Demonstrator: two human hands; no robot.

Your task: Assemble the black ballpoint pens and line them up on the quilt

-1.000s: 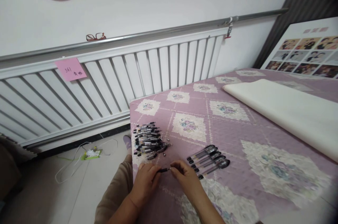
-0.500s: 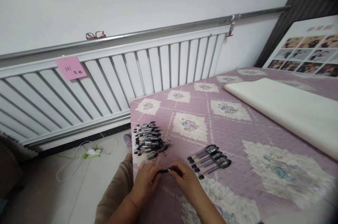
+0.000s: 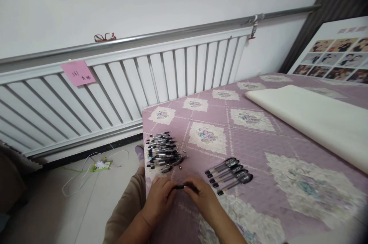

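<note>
Between my two hands runs a short black pen, level and just above the purple patterned bedspread. My left hand is closed on its left end. At the other end my right hand pinches the tip, where a small pale bit shows. Beyond my left hand lies a heap of black and silver pen parts, with a few small tips loose at its right side. To the right of my right hand, several capped clear-barrelled pens rest in a slanted row.
A cream folded sheet or pad lies at the right of the bed. Behind stands a white radiator with a pink note; glasses sit on the pipe. A power strip with cables is on the floor at left.
Both hands keep their hold on the pen, with barely any movement of the fingers. The whole view has shifted very slightly; the pens on the bed lie as before.
</note>
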